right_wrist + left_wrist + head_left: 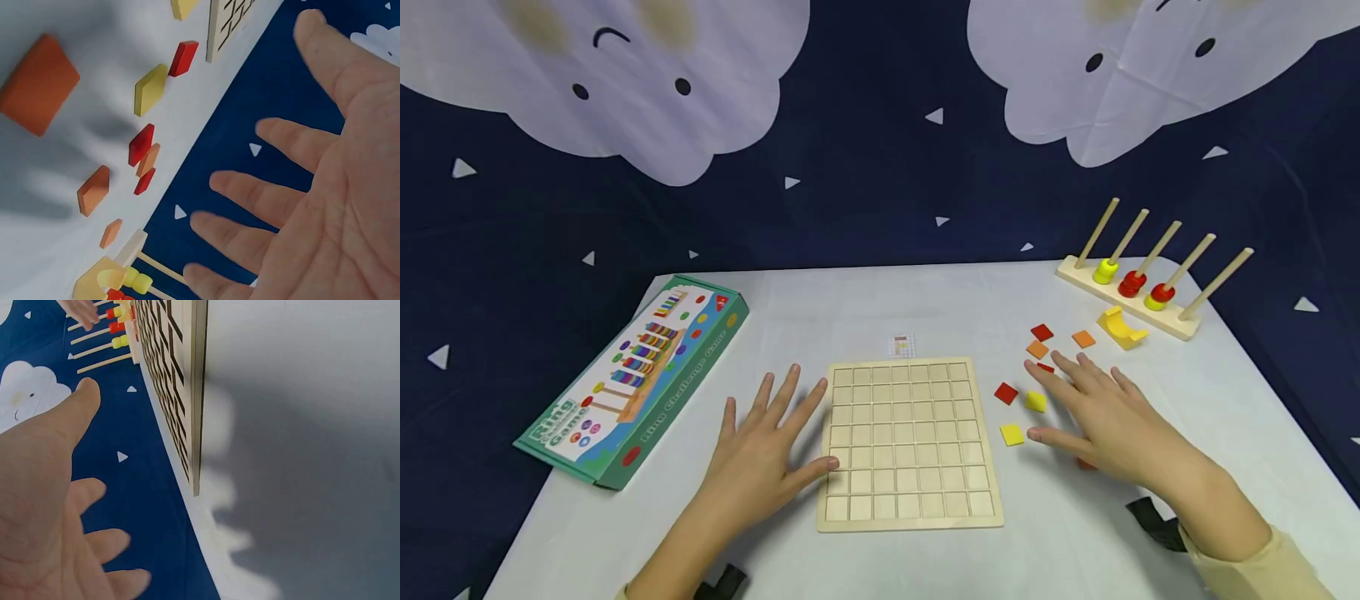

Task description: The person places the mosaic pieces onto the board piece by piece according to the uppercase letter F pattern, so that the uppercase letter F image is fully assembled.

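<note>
A square wooden grid board (910,529) lies on the white table in front of the person. My left hand (762,458) is spread beside the board's left edge, its thumb over or near the rim; contact cannot be told. Over the loose tiles to the right of the board, my right hand (1108,421) stays spread and holds nothing. A yellow tile (1012,435), a red tile (1006,393) and an orange tile (1083,339) lie among several flat square tiles. In the right wrist view a large orange tile (40,86) sits below the palm.
A wooden peg stand (1131,300) with red and yellow beads stands at the back right, next to a yellow curved block (1122,328). A green game box (632,383) lies at left. Behind the board is a small printed card (902,346). A dark cloud-patterned cloth (865,142) hangs behind.
</note>
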`<state>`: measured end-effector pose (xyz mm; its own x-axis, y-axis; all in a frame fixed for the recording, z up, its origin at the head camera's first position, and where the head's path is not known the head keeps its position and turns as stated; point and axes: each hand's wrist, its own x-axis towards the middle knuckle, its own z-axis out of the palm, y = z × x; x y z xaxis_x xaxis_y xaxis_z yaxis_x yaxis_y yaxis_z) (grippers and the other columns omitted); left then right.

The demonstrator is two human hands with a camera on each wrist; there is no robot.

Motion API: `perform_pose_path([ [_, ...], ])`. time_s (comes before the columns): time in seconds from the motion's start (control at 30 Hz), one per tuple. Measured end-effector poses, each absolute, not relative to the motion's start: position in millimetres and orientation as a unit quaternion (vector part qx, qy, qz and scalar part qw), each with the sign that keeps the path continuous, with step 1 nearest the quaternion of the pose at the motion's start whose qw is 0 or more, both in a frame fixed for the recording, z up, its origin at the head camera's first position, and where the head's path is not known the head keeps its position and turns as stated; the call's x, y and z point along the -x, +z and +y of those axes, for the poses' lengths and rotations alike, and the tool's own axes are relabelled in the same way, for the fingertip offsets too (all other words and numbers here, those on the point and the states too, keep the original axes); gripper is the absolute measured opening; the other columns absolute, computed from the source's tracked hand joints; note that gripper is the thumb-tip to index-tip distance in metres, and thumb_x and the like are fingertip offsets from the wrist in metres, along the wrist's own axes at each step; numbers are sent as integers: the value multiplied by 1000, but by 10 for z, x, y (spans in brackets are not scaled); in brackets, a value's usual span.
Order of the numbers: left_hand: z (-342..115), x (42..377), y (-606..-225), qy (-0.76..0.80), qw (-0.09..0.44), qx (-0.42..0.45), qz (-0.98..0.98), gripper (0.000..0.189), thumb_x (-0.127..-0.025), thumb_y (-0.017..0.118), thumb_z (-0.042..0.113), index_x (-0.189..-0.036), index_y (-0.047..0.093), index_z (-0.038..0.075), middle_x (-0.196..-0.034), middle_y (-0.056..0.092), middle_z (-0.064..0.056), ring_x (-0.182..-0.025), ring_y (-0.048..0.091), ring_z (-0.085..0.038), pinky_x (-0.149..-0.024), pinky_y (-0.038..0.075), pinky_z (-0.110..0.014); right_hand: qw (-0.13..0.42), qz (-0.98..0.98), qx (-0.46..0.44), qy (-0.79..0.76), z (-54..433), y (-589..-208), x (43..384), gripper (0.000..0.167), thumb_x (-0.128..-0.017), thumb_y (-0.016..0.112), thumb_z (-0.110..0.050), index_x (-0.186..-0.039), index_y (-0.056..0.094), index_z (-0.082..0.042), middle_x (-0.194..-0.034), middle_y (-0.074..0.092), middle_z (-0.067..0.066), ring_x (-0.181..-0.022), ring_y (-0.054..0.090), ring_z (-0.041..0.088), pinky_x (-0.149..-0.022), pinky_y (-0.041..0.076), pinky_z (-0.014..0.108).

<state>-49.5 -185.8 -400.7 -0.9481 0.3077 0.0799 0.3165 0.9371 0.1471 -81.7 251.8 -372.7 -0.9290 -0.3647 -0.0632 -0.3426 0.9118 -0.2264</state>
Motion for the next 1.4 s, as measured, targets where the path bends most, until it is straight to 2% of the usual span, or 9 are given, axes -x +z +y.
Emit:
perform_pose_path([
  [0.13, -1910, 459, -4056, -109, 9, 153, -982, 99, -89, 73, 72, -170, 31, 36, -179, 27, -10, -160, 32, -50, -116, 28, -86, 33, 973, 210, -85, 2499, -3734, 926, 72, -97, 76, -54, -153, 61, -13, -153, 60, 25, -137, 59, 50, -106, 46, 77],
  [0.23, -1955, 437, -4076, -151, -25, 159, -975, 101, -85, 78, 71, -169, 35, 36, -178, 29, -9, -160, 33, -50, -116, 29, -86, 23, 970, 226, -80, 2474, -3755, 1020, 62, -95, 80, -47, -142, 70, -8, -139, 69, 22, -126, 66, 45, -98, 53, 71],
  [0.43, -2037, 429, -4107, -234, -123, 172, -949, 118, -69, 91, 67, -169, 34, 38, -178, 27, -8, -161, 28, -52, -117, 23, -87, 3, 967, 238, -89, 2402, -3878, 1207, 47, -92, 84, -39, -127, 79, -8, -124, 76, 14, -116, 68, 40, -89, 56, 62],
  [0.6, -2082, 417, -4151, -244, -159, 178, -940, 129, -59, 97, 64, -169, 36, 34, -179, 27, -8, -162, 23, -53, -118, 17, -88, 3, 968, 228, -105, 2335, -3974, 1289, 38, -89, 87, -37, -115, 83, -9, -111, 78, 10, -102, 70, 33, -81, 57, 55],
  [0.77, -2100, 391, -4177, -239, -167, 184, -939, 133, -56, 100, 60, -169, 36, 34, -178, 29, -5, -165, 18, -51, -119, 13, -88, 18, 969, 213, -124, 2265, -4008, 1331, 32, -87, 89, -32, -106, 84, -7, -98, 78, 5, -86, 69, 22, -74, 58, 47],
  [0.93, -2093, 370, -4202, -237, -166, 185, -939, 129, -58, 101, 56, -168, 38, 32, -177, 32, -2, -166, 16, -49, -120, 10, -87, 30, 972, 195, -126, 2230, -4017, 1348, 30, -86, 90, -27, -104, 83, -4, -96, 77, 4, -79, 66, 17, -73, 57, 45],
  [1.17, -2093, 352, -4241, -250, -153, 182, -939, 123, -62, 100, 53, -167, 40, 33, -176, 35, -1, -166, 17, -48, -120, 10, -88, 33, 973, 182, -136, 2225, -4038, 1370, 25, -85, 91, -26, -100, 83, -7, -92, 78, 2, -77, 64, 16, -71, 56, 42],
  [1.4, -2082, 353, -4276, -260, -150, 171, -939, 120, -64, 97, 59, -167, 41, 35, -175, 36, 0, -167, 16, -46, -120, 9, -87, 46, 970, 172, -163, 2237, -4065, 1399, 20, -84, 91, -23, -98, 82, -13, -94, 74, 0, -78, 60, 14, -70, 52, 34],
])
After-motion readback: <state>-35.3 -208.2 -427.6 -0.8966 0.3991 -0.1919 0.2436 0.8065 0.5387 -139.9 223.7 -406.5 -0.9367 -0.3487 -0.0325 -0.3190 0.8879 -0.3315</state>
